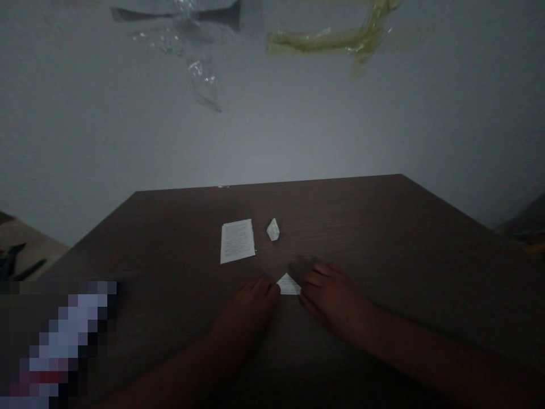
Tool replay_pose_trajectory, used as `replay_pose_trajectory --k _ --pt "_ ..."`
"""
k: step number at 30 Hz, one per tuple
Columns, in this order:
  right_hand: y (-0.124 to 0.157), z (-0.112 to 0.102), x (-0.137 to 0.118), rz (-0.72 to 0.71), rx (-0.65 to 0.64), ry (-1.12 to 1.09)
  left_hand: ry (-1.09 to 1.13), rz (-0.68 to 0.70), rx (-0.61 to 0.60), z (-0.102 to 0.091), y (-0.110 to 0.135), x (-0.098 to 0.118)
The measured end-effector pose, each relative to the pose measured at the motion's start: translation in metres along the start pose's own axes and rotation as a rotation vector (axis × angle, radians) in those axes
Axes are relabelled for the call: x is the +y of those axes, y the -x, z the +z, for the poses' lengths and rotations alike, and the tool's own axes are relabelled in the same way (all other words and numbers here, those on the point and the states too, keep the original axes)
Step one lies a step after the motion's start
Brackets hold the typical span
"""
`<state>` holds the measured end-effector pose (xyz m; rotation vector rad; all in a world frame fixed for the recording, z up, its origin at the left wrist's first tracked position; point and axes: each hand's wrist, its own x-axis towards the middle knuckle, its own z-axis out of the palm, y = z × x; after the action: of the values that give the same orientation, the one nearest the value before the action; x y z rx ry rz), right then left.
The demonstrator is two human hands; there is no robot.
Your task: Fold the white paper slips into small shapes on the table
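Left hand (249,309): palm down on the bench, forearm entering from lower left.
Left fingers (260,288): together, lightly curled, tips at the triangle's left corner; not clamped on it.
Right hand (334,301): palm down, forearm entering from lower right.
Right fingers (313,278): slightly apart, tips at the triangle's right edge; not clamped on it.
Main item: small white folded paper triangle (288,285), flat on the bench between both hands.
Surface: dark brown wood-grain bench (353,227).
Ahead, left: flat white printed paper sheet (237,241).
Just right of sheet: small crumpled white paper piece (273,229), not touching it.
Beyond bench: pale grey wall (298,130).
Top of view: clear plastic film (200,74); yellow-green translucent plastic strip (327,41).
Lower left: pixelated patch (59,346), contents hidden.
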<state>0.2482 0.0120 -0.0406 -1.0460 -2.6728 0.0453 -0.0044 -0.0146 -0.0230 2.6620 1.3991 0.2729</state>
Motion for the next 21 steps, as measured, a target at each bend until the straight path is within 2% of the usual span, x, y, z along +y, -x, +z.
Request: replay_pose_trajectory --k 5,13,21 --pt "-0.002 -0.003 0.001 0.023 -0.020 0.019 0.020 0.030 0.067 -0.001 -0.004 -0.002" --pt "-0.002 -0.008 0.007 -0.001 -0.052 -0.081 0.109 0.080 0.050 -0.002 -0.012 -0.019" --pt "-0.006 -0.007 0.005 0.038 -0.027 -0.195 0.182 0.070 0.061 -0.003 -0.012 -0.019"
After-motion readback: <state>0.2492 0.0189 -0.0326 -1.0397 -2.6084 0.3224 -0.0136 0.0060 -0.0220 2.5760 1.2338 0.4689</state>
